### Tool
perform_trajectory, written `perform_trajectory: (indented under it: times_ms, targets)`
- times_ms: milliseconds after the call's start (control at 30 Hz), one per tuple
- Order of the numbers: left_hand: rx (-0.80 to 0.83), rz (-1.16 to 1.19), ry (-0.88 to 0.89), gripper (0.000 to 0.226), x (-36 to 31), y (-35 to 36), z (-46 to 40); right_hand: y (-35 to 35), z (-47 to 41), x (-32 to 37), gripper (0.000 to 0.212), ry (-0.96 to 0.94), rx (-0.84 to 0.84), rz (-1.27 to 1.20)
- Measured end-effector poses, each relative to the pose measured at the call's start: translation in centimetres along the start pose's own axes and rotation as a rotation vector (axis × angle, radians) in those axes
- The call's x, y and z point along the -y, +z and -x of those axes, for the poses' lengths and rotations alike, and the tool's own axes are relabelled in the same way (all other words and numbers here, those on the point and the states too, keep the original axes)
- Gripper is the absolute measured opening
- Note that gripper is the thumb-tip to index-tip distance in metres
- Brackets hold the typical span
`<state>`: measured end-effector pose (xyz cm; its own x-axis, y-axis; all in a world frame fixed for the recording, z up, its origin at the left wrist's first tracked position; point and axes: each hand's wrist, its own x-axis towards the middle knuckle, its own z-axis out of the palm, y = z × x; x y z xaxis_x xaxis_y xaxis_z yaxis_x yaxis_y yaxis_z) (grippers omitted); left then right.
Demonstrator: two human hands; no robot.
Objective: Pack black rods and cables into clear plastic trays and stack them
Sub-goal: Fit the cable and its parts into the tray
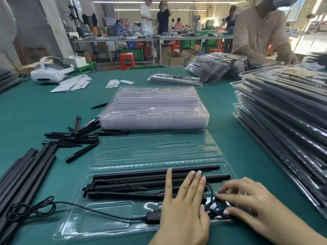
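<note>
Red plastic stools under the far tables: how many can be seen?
3. One stool stands left of the cardboard boxes, another under the middle table, and one further right. Others may be hidden behind the crates.

Bright workshop: green-topped table (44, 110), far workbench (177, 38), red stools (127, 59), cardboard boxes (174, 58), ceiling strip lights (159, 2)

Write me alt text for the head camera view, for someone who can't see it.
A person's left hand presses flat on black rods in an open clear tray while the right hand tucks in a black cable. Empty trays are stacked behind.
</note>
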<state>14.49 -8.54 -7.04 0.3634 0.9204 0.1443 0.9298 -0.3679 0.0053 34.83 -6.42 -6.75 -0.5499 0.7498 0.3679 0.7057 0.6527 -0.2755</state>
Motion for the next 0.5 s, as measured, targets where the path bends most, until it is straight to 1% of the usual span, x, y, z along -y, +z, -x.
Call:
perform_trajectory:
  times_ms: [67, 133, 233, 333, 400, 500]
  targets:
    - [0.001, 0.001, -0.005, 0.059, -0.1, 0.0, 0.1, 0.3, 0.6, 0.1, 0.047, -0.135, -0.076, 0.14]
    - [0.008, 0.008, -0.015, 0.059, -0.2, -0.1, 0.1, 0.6, 1.2, 0.0, 0.045, -0.22, -0.149, 0.227]
    - [-0.033, -0.018, -0.014, 0.059, -0.3, -0.1, 0.2, 0.4, 1.1, 0.1, 0.039, -0.265, -0.151, 0.248]
    - [-0.069, -0.043, -0.01, 0.059, -0.1, -0.1, 0.2, 0.0, 0.5, 0.7, 0.036, -0.194, -0.046, 0.155]
    - [-0.091, -0.077, -0.01, 0.06, 0.0, -0.2, 0.0, -0.3, 0.1, 1.1, 0.035, -0.112, 0.018, 0.067]
    - [-0.136, -0.14, -0.014, 0.061, 0.0, -0.2, -0.2, -0.9, -0.8, 1.3, 0.024, 0.028, 0.052, -0.114]
